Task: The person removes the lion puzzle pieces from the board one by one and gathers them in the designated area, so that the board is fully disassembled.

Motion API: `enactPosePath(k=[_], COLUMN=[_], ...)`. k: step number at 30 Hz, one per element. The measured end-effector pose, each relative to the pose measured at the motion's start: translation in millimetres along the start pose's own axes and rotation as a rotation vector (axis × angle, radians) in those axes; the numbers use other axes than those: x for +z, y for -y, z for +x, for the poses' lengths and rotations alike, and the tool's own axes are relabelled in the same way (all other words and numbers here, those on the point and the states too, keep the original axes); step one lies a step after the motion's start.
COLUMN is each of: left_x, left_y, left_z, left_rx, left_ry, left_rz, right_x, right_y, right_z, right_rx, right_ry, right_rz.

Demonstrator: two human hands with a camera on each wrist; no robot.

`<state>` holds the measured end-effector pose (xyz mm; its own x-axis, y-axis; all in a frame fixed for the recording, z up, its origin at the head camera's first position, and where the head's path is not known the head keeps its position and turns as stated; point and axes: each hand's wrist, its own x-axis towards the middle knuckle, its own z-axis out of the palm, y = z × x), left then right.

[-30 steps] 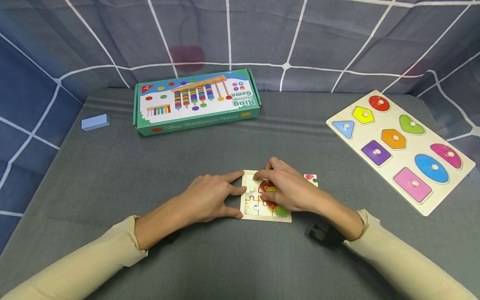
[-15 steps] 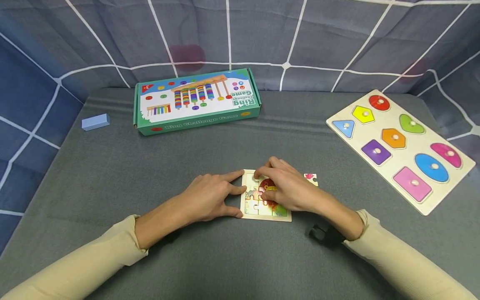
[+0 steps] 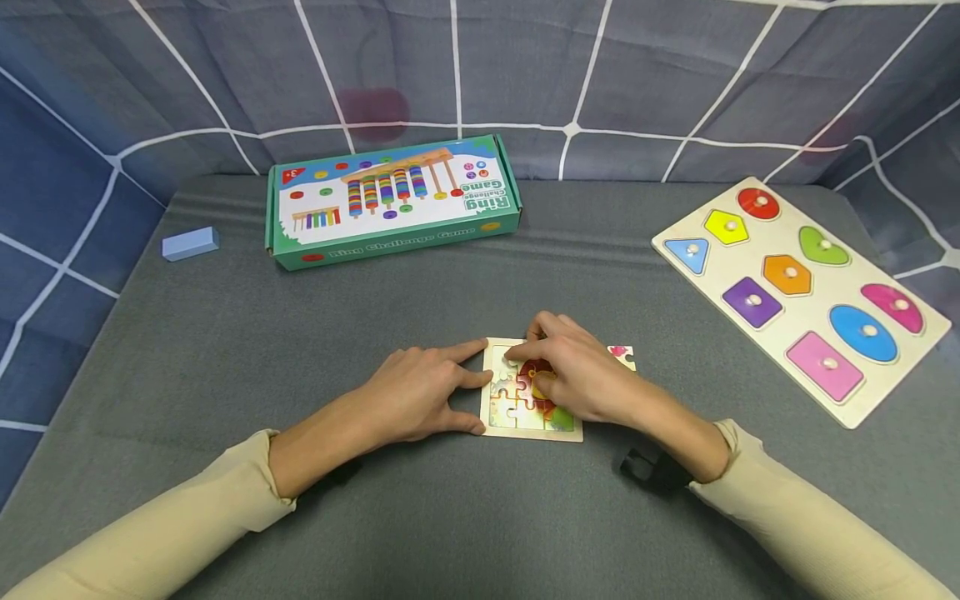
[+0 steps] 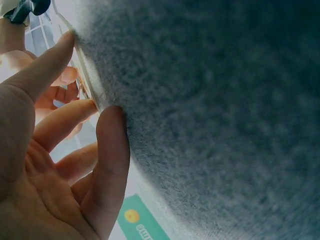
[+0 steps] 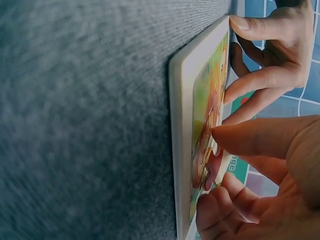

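Observation:
A small wooden jigsaw puzzle [image 3: 498, 432] with a pale frame and a coloured picture lies flat on the grey surface. My left hand [image 3: 412, 396] rests at its left edge, fingers spread and the thumb and fingertips touching the frame. Over the upper right part of the puzzle is my right hand [image 3: 588, 375]. In the right wrist view, a reddish puzzle piece [image 5: 214, 167] sits tilted up from the board, between the right thumb [image 5: 235, 137] and curled fingers. Much of the puzzle's right side is hidden under this hand. Just right of the board lies a loose piece [image 3: 621, 353].
A green Ring Challenge Game box [image 3: 393, 204] stands at the back, with a light blue block [image 3: 191, 244] to its left. At the right lies a wooden shape board [image 3: 780, 333] with knobbed pieces. A grid-patterned cloth [image 3: 517, 75] hangs behind.
The right thumb has shifted a little to the right over the puzzle, and the right fingertips have moved slightly. The left hand stays at the frame's edge.

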<state>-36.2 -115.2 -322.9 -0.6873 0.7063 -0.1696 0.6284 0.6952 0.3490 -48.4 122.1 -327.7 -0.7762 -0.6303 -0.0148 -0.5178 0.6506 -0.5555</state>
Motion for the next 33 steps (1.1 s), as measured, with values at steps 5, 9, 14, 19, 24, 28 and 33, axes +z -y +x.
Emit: enactPosePath(k=[5,9,14,19,24,28,33], left_x=[-0.1,-0.1,0.1,-0.2,-0.5,-0.3,0.2], left_y=[-0.4,-0.8,-1.1,-1.0,-1.1,-1.2,-1.1], left_z=[0.0,-0.3,-0.3,-0.5,-1.2,-1.7,-1.6], left_rx=[-0.003,-0.004,-0.005,-0.004,-0.006,-0.009,-0.009], left_ry=[0.006,0.004,0.003,0.002,0.005,0.004,0.003], left_rz=[0.0,0.0,0.0,-0.002,-0.005,-0.006,-0.003], right_x=[-1.0,-2.1,-3.6,-3.9,-4.3,-5.5,-8.0], right_y=[1.5,2.3,1.5,-1.4,-3.6,-3.7,-2.8], right_z=[-1.5,-2.2,-0.8,1.5,2.4,3.6,4.7], right_rx=[0.016,0.013,0.017,0.016,0.003,0.013,0.021], right_ry=[-0.004,-0.001,0.016,0.039,0.062,0.083,0.094], right_rz=[-0.016,-0.015,-0.007,-0.005,0.003,0.008,-0.022])
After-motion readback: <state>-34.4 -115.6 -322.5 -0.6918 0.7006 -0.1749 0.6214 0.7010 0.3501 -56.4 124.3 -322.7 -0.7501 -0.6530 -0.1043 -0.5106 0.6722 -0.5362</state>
